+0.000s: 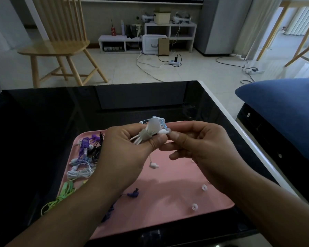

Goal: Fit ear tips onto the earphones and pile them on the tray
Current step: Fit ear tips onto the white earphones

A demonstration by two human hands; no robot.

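Left hand: raised before the body, back toward the camera, fingers curled in a grip, thumb pressed forward toward the opposite hand. Right hand: level with the left and just beside it, thumb and forefinger closed in a pinch at their tips, remaining fingers curled loosely beneath. Thumbs of the two hands nearly touching. Both forearms bare, rising from the lower corners and converging toward the middle.

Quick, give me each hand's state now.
Left hand: grips the white earphones.
Right hand: pinches a white ear tip at the earbud.
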